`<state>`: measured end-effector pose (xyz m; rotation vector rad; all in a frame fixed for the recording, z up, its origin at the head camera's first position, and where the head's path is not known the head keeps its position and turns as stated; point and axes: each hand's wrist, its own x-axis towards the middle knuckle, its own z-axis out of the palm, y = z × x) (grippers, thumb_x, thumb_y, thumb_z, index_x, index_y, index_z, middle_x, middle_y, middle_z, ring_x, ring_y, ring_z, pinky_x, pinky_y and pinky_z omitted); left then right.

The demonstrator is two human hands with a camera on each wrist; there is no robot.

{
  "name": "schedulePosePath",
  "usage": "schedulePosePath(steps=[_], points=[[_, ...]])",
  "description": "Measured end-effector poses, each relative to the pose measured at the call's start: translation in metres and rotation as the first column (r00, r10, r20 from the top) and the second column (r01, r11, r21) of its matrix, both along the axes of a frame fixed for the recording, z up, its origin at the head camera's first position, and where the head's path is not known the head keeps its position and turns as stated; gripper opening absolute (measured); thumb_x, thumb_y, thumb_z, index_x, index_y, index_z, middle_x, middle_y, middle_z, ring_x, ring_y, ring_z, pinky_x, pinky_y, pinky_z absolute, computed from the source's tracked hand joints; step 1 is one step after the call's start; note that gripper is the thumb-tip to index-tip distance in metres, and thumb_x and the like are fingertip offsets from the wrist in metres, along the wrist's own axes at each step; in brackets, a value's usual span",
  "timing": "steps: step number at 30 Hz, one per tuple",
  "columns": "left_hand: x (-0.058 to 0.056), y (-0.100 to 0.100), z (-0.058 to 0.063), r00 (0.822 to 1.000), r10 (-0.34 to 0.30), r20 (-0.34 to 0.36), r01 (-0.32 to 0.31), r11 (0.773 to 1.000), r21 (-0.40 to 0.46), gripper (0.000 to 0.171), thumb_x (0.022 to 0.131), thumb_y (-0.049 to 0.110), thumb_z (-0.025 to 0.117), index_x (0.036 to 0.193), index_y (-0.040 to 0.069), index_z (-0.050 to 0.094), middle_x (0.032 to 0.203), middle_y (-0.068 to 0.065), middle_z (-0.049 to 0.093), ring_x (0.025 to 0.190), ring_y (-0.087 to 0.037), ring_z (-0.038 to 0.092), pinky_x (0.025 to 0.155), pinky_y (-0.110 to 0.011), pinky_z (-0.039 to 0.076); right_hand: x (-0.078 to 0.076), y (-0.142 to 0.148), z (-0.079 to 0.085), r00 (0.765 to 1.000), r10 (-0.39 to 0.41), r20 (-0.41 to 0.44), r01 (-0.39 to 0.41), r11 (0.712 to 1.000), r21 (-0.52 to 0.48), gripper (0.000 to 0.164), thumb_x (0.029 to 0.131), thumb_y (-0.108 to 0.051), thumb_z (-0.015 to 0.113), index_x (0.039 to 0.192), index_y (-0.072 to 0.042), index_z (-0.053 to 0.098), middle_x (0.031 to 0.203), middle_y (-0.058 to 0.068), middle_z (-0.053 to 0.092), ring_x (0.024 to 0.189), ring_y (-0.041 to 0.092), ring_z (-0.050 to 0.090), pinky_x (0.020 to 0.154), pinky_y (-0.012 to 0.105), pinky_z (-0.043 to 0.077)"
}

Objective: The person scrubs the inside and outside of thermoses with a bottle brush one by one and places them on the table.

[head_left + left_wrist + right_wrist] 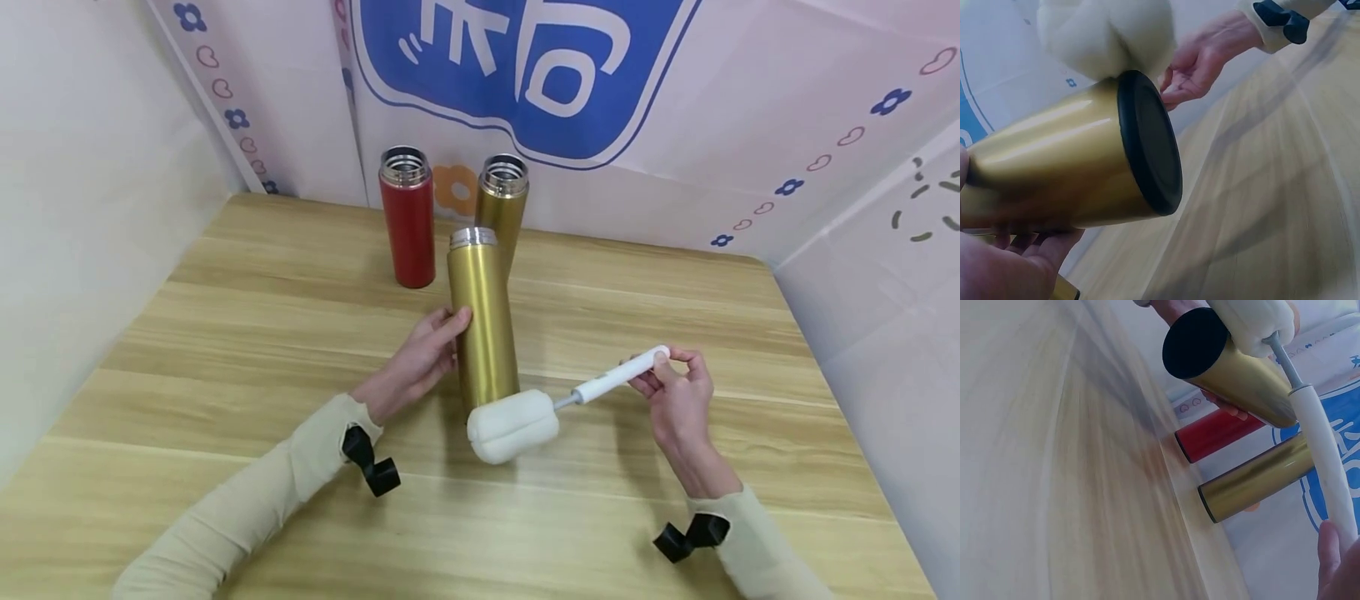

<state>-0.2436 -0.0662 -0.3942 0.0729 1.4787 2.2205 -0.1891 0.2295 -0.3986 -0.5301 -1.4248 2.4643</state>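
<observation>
My left hand (420, 357) grips a gold thermos bottle (483, 325) round its side, thumb on top. The bottle is tilted and held above the table, its steel mouth (473, 237) away from me and its black base (1150, 144) facing me. In my right hand (681, 404), thumb and fingers pinch the white handle (618, 375) of a bottle brush. Its white sponge head (513, 427) lies against the bottle's outer side near the base, hiding that end in the head view.
Behind the held bottle, a red bottle (408, 225) and another gold bottle (501, 200) stand upright and uncapped on the wooden table (225, 333). A printed sheet (660, 183) rises at the table's back edge, with pale walls (90, 167) on both sides.
</observation>
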Motion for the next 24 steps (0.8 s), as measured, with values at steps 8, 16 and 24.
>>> schedulePosePath(steps=[8,16,24], points=[[-0.0002,0.0008,-0.005,1.0,-0.015,0.012,0.014,0.998,0.065,0.049,0.094,0.039,0.051,0.126,0.006,0.035,0.102,0.002,0.057,0.092,-0.01,0.057,0.079,-0.024,0.045,0.0013,-0.0001,-0.0032,1.0,0.007,0.026,-0.007,1.0,-0.018,0.008,0.095,0.0,0.043,0.089,-0.005,0.039,0.071,0.01,0.065,0.064,0.021,0.07,0.063,0.029,0.059],[0.0016,0.0017,-0.0087,1.0,-0.03,0.003,0.03,0.995,0.095,0.063,0.093,0.043,0.051,0.136,0.003,0.03,0.107,0.002,0.056,0.097,-0.011,0.057,0.085,-0.027,0.049,0.002,-0.001,-0.0049,0.998,-0.001,0.056,0.004,0.998,-0.068,0.008,0.094,-0.001,0.046,0.09,-0.005,0.04,0.075,0.01,0.062,0.065,0.022,0.07,0.064,0.03,0.059],[0.0029,0.0064,-0.0087,1.0,-0.004,-0.012,0.004,1.0,0.028,0.072,0.083,0.026,0.068,0.139,0.003,0.028,0.114,-0.004,0.051,0.097,-0.014,0.057,0.092,-0.029,0.048,0.0036,-0.0035,-0.0003,0.998,0.015,0.054,-0.011,0.996,-0.085,0.007,0.095,-0.005,0.047,0.092,-0.005,0.041,0.075,0.01,0.065,0.066,0.021,0.071,0.063,0.028,0.058]])
